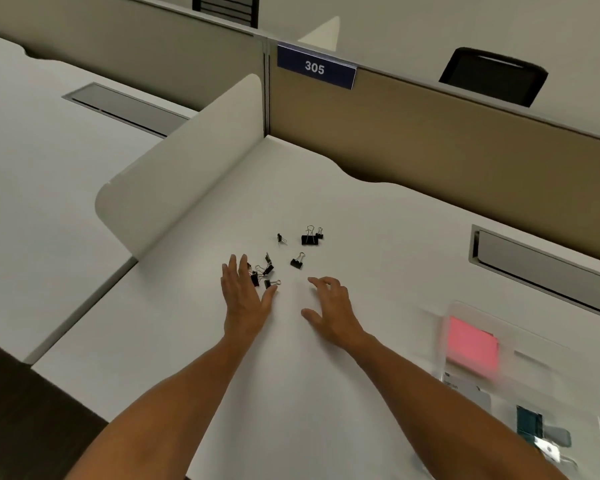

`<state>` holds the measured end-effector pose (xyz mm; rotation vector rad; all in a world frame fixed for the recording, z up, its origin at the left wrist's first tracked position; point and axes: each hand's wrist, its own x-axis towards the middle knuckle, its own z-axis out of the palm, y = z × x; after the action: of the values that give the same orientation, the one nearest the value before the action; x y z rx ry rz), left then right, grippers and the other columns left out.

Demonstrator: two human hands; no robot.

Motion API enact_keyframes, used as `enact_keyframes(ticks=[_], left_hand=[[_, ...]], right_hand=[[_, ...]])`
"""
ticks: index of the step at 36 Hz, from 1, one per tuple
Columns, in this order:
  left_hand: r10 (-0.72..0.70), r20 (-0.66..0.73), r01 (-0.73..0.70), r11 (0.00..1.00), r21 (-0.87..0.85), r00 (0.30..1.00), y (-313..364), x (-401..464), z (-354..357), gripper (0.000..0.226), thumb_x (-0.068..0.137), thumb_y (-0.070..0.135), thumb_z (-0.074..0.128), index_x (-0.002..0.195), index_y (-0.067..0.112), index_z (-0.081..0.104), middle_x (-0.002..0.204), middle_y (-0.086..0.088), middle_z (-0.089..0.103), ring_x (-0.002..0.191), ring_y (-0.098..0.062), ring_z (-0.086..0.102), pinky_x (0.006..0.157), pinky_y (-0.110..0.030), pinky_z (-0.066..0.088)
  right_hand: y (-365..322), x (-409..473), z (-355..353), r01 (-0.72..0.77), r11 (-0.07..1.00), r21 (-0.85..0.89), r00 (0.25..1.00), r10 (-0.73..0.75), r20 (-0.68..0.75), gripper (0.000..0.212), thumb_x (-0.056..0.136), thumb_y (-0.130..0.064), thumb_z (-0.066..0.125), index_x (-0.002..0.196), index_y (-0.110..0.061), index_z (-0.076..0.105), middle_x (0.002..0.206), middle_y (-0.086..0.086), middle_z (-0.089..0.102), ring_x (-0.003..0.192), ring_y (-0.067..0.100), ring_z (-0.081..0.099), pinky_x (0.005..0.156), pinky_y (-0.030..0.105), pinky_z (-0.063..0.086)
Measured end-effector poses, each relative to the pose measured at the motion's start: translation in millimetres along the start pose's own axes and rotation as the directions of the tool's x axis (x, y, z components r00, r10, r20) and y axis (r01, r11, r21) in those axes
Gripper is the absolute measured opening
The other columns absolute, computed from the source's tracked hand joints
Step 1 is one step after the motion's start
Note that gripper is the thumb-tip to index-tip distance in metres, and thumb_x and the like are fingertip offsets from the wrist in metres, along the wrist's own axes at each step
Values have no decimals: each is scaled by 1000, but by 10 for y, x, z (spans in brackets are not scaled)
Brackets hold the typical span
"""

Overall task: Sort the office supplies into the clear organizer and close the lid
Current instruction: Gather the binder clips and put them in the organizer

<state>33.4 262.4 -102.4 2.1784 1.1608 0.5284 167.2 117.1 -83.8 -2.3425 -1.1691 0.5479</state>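
Several black binder clips lie scattered on the white desk (187,341): a tight cluster (264,271) and looser ones farther back, the largest (309,238) among them. My left hand (245,296) reaches flat with straight fingers, its fingertips at the left side of the cluster. My right hand (329,306) hovers just right of the cluster with fingers spread and slightly bent, holding nothing. The clear organizer (499,358) sits blurred at the right, with a pink sticky-note pad (471,346) inside and teal and white items (534,427) near its front.
A white curved divider (174,174) stands left of the clips. A tan partition (430,140) with a sign reading 305 (315,67) closes the back. A grey cable slot (548,268) lies at the right rear. A neighbouring desk (32,185) lies left.
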Motion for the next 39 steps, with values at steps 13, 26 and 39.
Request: enact_keyframes(ticks=[13,26,39], left_hand=[[215,78,-225,962,157,974,-152,255,124,88,88,61,52,153,17,13,161,-11,11,149,-32,6,120,-46,17],[271,91,-286,919,270,958,-160,329,127,75,93,59,40,150,13,21,148,-9,33,139,-30,29,118,-45,22],[283,54,-283,893,349,958,-113,295,98,43,95,53,43,114,17,55,115,-3,50,105,-24,45,91,-34,42]], right_hand=[[-100,703,80,-85,996,-13,992,83,-98,104,79,-56,72,157,-24,10,160,11,7,135,36,22,111,44,25],[30,1230,-68,-54,967,-250,997,40,-60,127,53,-96,50,153,-41,-7,163,1,-11,149,35,-3,117,54,11],[3,1093,174,139,950,-281,930,-223,-293,29,86,-54,58,100,-29,58,114,-5,51,105,21,43,85,34,41]])
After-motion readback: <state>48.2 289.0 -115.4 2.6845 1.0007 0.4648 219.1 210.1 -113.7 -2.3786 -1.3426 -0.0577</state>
